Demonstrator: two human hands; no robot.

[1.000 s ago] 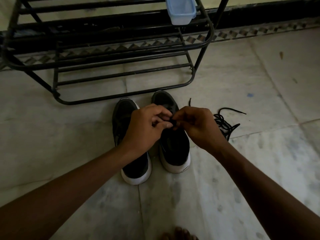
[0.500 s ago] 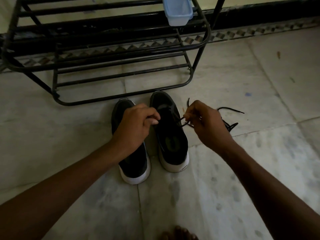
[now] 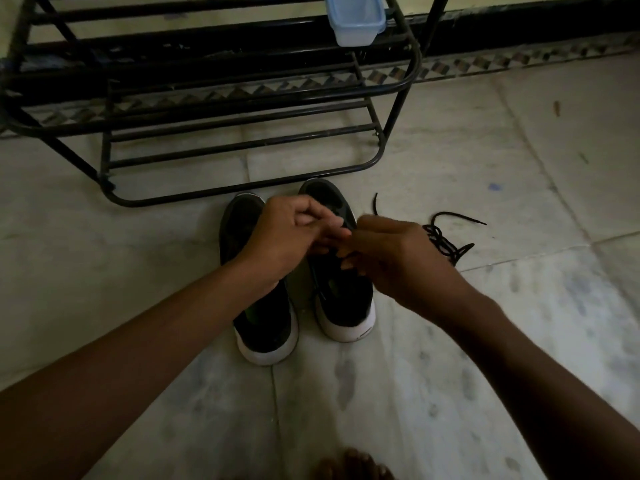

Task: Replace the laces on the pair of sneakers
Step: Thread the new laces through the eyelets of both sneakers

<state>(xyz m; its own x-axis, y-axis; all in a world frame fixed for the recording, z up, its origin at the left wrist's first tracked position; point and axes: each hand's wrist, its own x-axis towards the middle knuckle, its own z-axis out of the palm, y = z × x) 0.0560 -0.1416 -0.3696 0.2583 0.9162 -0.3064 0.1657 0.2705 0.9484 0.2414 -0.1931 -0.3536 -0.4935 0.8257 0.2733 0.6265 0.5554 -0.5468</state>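
Shoes, black, white soles: left shoe and right shoe side by side on floor, before rack.
Left hand, right hand: fingertips meet over right shoe. Right grip pinches lace (its end sticks up behind the hand). Left grip curled; contents blurred, cannot tell.
Loose lace: floor, right of shoes.
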